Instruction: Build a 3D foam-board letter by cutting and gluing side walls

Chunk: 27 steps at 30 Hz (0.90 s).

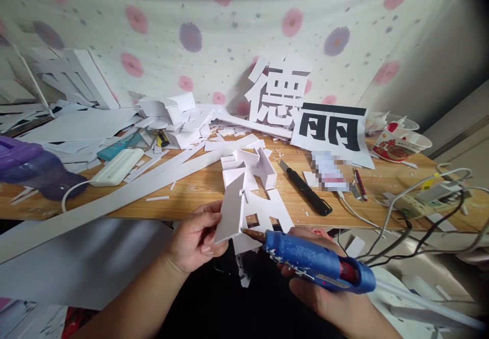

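Note:
My left hand point(196, 237) is closed on the near-left edge of a white foam board character piece point(233, 204), thumb on top. Upright strips form walls along the far part of the piece, and its flat face has cut-out openings. My right hand point(321, 288) grips a blue hot glue gun point(305, 255) from below. The gun's brownish nozzle points left, its tip at the edge of the tall strip beside my left fingers. A white glue stick point(416, 301) runs out of the gun's back end. My right fingers are partly hidden behind the gun.
A black utility knife point(305, 188) lies right of the piece. Behind stand a finished white character point(278, 94) and a printed character sheet point(332, 132). Cables point(412, 242) and a power strip point(424, 199) crowd the right; a long white strip point(126, 191) and a purple bottle point(34, 168) lie left.

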### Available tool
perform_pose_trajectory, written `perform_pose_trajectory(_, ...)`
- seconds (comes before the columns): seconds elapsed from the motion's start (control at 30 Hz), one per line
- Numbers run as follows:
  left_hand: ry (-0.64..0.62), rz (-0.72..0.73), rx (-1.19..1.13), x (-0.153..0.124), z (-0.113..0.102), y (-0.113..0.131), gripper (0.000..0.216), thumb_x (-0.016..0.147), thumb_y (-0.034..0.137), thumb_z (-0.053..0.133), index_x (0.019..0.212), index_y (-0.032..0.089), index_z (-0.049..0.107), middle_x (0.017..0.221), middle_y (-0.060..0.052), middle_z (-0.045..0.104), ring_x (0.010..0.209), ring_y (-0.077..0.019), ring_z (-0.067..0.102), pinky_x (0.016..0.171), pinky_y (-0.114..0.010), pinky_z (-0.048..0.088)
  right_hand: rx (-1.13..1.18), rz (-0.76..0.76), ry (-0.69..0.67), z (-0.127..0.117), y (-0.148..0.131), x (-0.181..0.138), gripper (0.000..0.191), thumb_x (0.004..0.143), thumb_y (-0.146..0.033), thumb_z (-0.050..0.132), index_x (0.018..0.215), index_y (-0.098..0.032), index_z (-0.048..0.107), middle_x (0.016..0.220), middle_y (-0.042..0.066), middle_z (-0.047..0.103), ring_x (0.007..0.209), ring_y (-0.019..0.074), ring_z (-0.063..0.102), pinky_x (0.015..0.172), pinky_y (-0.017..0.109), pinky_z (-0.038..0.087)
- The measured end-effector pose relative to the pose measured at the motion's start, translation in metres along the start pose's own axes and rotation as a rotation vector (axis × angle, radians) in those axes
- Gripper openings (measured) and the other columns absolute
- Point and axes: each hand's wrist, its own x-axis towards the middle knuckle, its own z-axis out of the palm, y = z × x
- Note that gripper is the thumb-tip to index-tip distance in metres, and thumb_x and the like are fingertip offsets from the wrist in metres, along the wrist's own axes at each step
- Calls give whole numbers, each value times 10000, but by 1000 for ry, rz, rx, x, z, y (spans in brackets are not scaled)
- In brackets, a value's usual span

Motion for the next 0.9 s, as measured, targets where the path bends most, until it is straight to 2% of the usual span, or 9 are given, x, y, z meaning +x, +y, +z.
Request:
perform_pose_trajectory(0.2, 25, -33, 11, 0, -1, 2, 107, 796, 212, 609, 803, 136, 684, 406, 81, 353, 289, -14, 200, 322, -113, 273, 26, 13, -52, 1, -2, 1, 113, 699, -141, 498, 600, -195, 482, 637, 9, 543, 578, 134, 549, 500, 230, 422)
perform_pose_trajectory(0.37, 37, -42, 23, -1, -3, 3, 110, 791, 196, 594, 783, 133, 684, 375, 81, 327, 290, -16, 197, 327, -110, 285, 21, 47, -90, 1, -1, 2, 122, 713, -162, 495, 596, -189, 477, 617, -4, 505, 547, 113, 507, 485, 214, 397)
perform_pose_trajectory(0.63, 24, -54, 20, -2, -4, 3, 102, 784, 210, 607, 790, 137, 679, 376, 86, 322, 289, -14, 191, 325, -107, 275, 58, 28, -74, 0, -4, 3, 169, 670, -137, 468, 562, -211, 361, 576, -18, 467, 494, 104, 461, 456, 221, 375)
perform_pose_trajectory(0.8, 16, -60, 20, -3, -5, 1, 98, 780, 219, 615, 782, 133, 663, 402, 70, 401, 290, -9, 190, 331, -117, 261, 10, 66, -64, 0, -2, 3, 134, 666, -144, 485, 571, -207, 415, 608, -7, 517, 526, 115, 509, 481, 227, 417)
perform_pose_trajectory(0.9, -10, -57, 31, -3, -5, 0, 119, 796, 230, 600, 813, 131, 664, 391, 74, 384, 290, -13, 188, 341, -122, 268, -12, 59, -13, 0, -4, 4, 138, 669, -155, 494, 564, -212, 425, 573, -13, 520, 499, 112, 498, 467, 224, 424)
